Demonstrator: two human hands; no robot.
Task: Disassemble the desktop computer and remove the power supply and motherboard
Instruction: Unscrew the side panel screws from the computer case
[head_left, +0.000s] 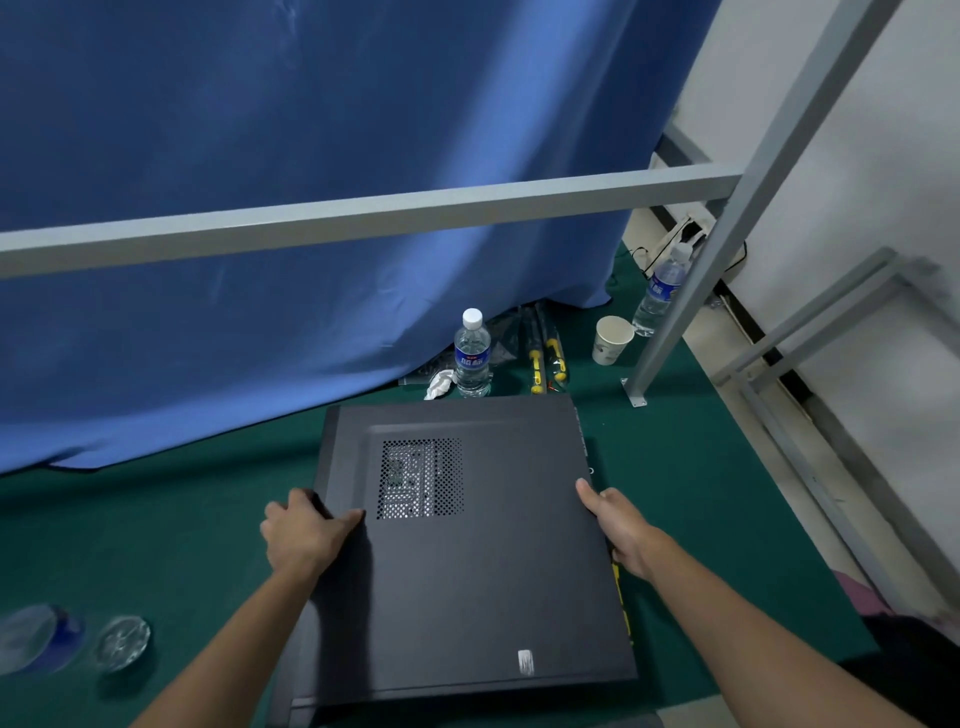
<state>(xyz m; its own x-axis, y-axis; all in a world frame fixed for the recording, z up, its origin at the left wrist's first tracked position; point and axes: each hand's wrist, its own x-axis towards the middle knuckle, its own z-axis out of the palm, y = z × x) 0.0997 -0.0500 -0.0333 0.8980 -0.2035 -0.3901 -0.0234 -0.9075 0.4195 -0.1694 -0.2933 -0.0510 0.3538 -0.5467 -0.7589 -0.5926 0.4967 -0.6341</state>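
A black desktop computer case (467, 571) lies on its side on the green table (156, 519). Its side panel faces up and has a perforated vent (421, 478). My left hand (301, 535) grips the case's left edge, thumb on top and fingers curled over the side. My right hand (618, 525) holds the right edge, thumb along the top and fingers hidden below. The case is closed, so the power supply and motherboard are hidden, apart from a glimpse through the vent.
A water bottle (471, 356), crumpled paper (440, 385) and yellow-handled screwdrivers (545, 364) lie behind the case. A paper cup (612, 340) and second bottle (662, 291) stand by a grey frame post (675, 322). Another bottle (67, 642) lies at left. A blue curtain (260, 208) hangs behind.
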